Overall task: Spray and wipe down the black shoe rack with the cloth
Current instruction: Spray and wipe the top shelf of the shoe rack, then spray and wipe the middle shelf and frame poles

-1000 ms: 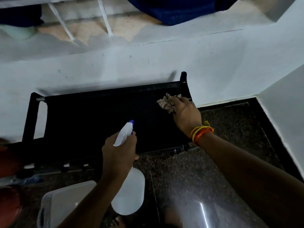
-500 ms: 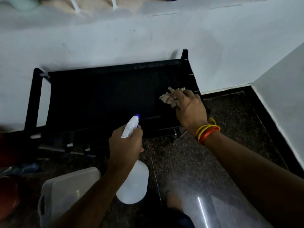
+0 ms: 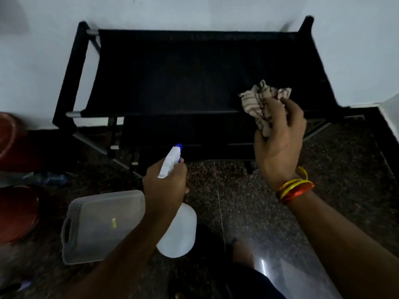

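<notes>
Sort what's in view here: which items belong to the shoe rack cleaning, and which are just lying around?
Part of the job:
black shoe rack
spray bottle, gripped by the left hand
striped cloth, bunched in the right hand

Just lying about:
translucent plastic container on the floor
red tubs at the left edge

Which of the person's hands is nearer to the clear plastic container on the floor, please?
Left. The left hand, gripping the spray bottle, is just beside the plastic container; the right hand, holding the cloth, is far off by the rack.
</notes>
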A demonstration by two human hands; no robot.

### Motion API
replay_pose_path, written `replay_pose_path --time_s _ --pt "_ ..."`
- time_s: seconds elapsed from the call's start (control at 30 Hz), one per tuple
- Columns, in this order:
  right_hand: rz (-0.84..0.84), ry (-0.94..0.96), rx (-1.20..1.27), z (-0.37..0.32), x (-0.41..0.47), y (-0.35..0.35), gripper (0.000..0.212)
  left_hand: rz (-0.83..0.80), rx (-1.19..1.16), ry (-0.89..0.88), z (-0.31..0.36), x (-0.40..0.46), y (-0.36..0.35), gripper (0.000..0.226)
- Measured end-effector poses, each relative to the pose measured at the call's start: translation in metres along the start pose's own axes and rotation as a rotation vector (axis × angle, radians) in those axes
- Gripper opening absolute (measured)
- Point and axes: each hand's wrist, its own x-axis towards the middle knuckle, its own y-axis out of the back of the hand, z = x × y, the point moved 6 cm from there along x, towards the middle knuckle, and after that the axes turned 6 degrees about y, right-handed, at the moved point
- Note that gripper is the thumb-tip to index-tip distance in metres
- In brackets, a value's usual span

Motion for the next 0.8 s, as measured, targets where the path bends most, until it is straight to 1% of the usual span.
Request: replay_pose_path --time_s 0.1,0.17,0.27,0.3,0.37,0.4,0.43,0.5,0.57,0.63,0.67,0.7,0.8 --pt "0.013 0.05 0.017 -0.019 -0.005 -0.015 0.062 0.046 -0.047 -0.029 -0.016 0.012 0.015 0.048" --pt "0.005 0.086 0.016 -0.032 -0.004 -0.026 0.059 0.067 -0.056 -0.048 -0.025 0.02 0.021 0.039" --pt "-0.005 0.152 0.056 -0.051 -0.006 -0.037 0.056 0.1 -0.073 -0.038 -0.033 0.031 0.028 0.033" --pt "-0.007 0.184 0.081 -0.057 -0.006 -0.04 0.055 0.12 -0.078 -0.045 -0.033 0.034 0.03 0.039" --pt "-0.02 0.258 0.121 -0.067 -0.009 -0.051 0.054 0.173 -0.095 -0.065 -0.036 0.043 0.036 0.057" --pt "-0.021 0.303 0.129 -0.073 -0.011 -0.055 0.052 0.197 -0.106 -0.07 -0.038 0.047 0.039 0.062" --pt "-0.006 0.352 0.133 -0.078 -0.015 -0.059 0.05 0.229 -0.124 -0.079 -0.038 0.053 0.043 0.064" --pt "0.031 0.439 0.141 -0.086 -0.023 -0.07 0.046 0.283 -0.152 -0.117 -0.043 0.066 0.054 0.062" --pt "0.066 0.516 0.153 -0.09 -0.031 -0.082 0.041 0.315 -0.152 -0.169 -0.051 0.077 0.065 0.059" --pt "0.113 0.587 0.179 -0.091 -0.04 -0.095 0.039 0.339 -0.152 -0.22 -0.058 0.087 0.076 0.062" --pt "0.121 0.611 0.192 -0.091 -0.044 -0.103 0.039 0.352 -0.152 -0.238 -0.063 0.093 0.082 0.061" --pt "0.114 0.624 0.203 -0.092 -0.048 -0.112 0.041 0.359 -0.158 -0.253 -0.067 0.099 0.087 0.055" --pt "0.016 0.565 0.259 -0.092 -0.049 -0.145 0.05 0.387 -0.137 -0.291 -0.076 0.116 0.1 0.027"
